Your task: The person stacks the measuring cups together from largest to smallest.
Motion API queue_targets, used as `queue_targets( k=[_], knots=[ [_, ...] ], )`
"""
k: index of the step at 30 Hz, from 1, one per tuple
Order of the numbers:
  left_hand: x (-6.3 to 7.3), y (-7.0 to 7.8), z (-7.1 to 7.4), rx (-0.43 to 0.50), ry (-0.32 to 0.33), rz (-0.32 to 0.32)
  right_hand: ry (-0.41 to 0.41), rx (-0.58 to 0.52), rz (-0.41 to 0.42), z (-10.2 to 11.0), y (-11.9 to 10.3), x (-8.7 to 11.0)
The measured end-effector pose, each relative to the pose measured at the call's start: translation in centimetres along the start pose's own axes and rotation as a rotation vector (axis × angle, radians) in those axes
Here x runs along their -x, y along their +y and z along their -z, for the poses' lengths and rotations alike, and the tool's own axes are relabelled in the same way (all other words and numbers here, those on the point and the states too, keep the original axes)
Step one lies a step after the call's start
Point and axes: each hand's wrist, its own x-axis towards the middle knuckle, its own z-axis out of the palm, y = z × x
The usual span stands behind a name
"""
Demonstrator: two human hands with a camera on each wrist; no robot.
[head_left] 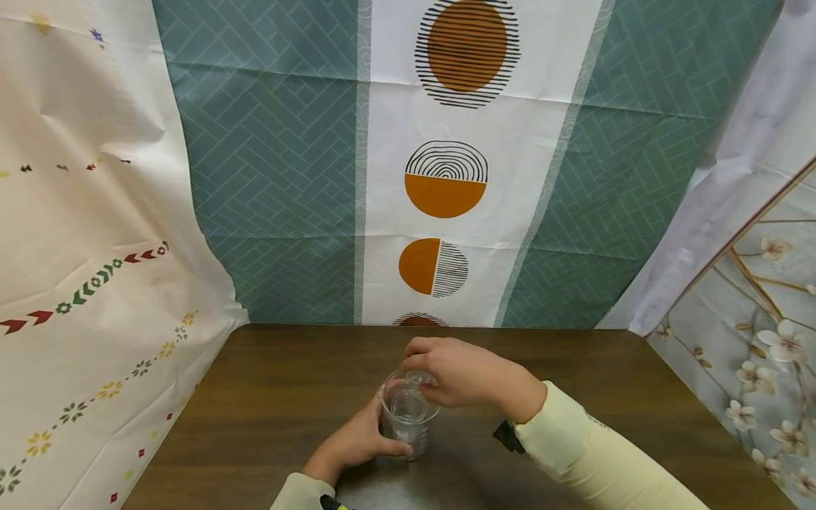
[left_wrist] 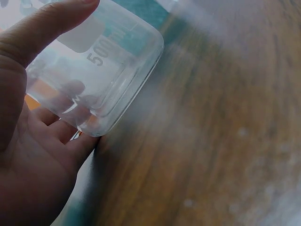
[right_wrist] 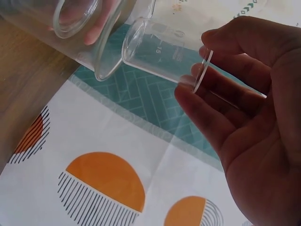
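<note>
A clear glass beaker [head_left: 404, 443], marked 500 in the left wrist view, stands upright low in the head view. My left hand [head_left: 362, 438] grips its side, thumb in front and fingers round the back. Inside it sits a smaller glass vessel, whose round rim [right_wrist: 57, 23] shows through the wall. My right hand [head_left: 455, 372] is over the mouth. Between thumb and fingertips it pinches the rim of a small clear beaker [right_wrist: 162, 52] with printed graduations. The small beaker's base points toward the large beaker's mouth, close by its rim [right_wrist: 101, 70].
The dark wooden table [head_left: 287, 382] spreads round the hands. A green and white patterned cloth [head_left: 287, 177] hangs along its back edge. Other patterned cloths hang at the left [head_left: 83, 283] and right [head_left: 765, 340]. A black device [head_left: 508, 435] is at the right sleeve.
</note>
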Motion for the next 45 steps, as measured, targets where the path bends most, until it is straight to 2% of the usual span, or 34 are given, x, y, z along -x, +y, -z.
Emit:
queue_targets(
  k=[11, 19, 28, 45],
  knots=[
    [0.2, -0.1, -0.1, 0.000, 0.008, 0.060, -0.072, -0.052, -0.005, -1.0, 0.2, -0.4],
    [0.2, -0.1, 0.0, 0.003, 0.003, 0.054, -0.098, -0.065, 0.005, -2.0, 0.6, -0.7],
    [0.2, 0.0, 0.1, -0.069, 0.020, 0.084, -0.119, -0.091, 0.007, -3.0, 0.9, -1.1],
    [0.2, -0.1, 0.1, -0.041, 0.003, 0.092, -0.189, -0.118, -0.011, -4.4, 1.2, -1.7]
  ],
)
